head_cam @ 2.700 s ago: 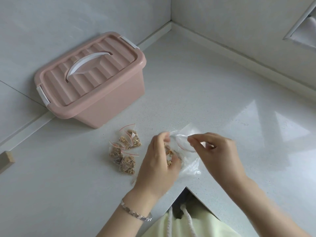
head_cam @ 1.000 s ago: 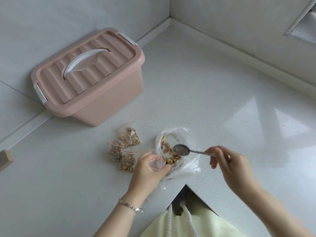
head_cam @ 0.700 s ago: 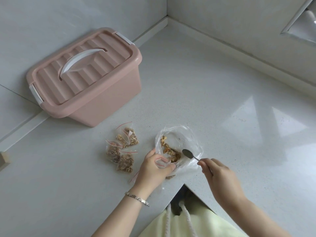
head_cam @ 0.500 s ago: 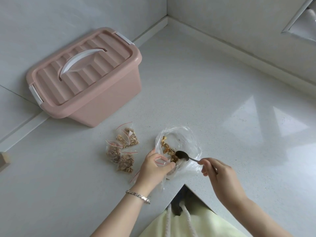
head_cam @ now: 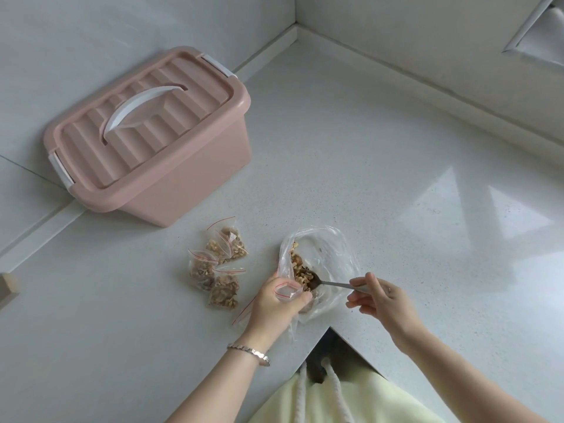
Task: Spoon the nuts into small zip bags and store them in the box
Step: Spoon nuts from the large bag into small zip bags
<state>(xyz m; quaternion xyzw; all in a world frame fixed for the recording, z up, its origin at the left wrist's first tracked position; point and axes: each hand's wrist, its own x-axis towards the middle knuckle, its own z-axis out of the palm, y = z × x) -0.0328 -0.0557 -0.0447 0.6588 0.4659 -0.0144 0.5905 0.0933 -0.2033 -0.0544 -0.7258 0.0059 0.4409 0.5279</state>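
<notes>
1. White tabletop (head_cam: 366, 178) in a wall corner. Pink box (head_cam: 158, 141) at left, lid on, contents hidden.
2. Filled zip bags (head_cam: 218, 267) lie near it, not yet stored. Looks like three; overlap blurs the count.
3. Left hand (head_cam: 274, 303) pinches a small zip bag (head_cam: 287, 291) open; it looks empty.
4. Right hand (head_cam: 384, 303) grips the spoon (head_cam: 332, 283), bowl down in the nuts (head_cam: 300, 270) inside the big clear bag (head_cam: 332, 254). The spoon's load is hidden.

I work at a white speckled table (head_cam: 366, 154) that runs into a corner (head_cam: 295, 24) where the pale grey left wall (head_cam: 91, 32) meets the right wall (head_cam: 412, 41). A low raised strip (head_cam: 268, 47) edges the table along both. Bright angular patches of light (head_cam: 451, 203) lie on the glossy top to my right. A white-framed recess (head_cam: 537, 35) shows at the upper right, and a small wooden block (head_cam: 7, 288) at the far left.
</notes>
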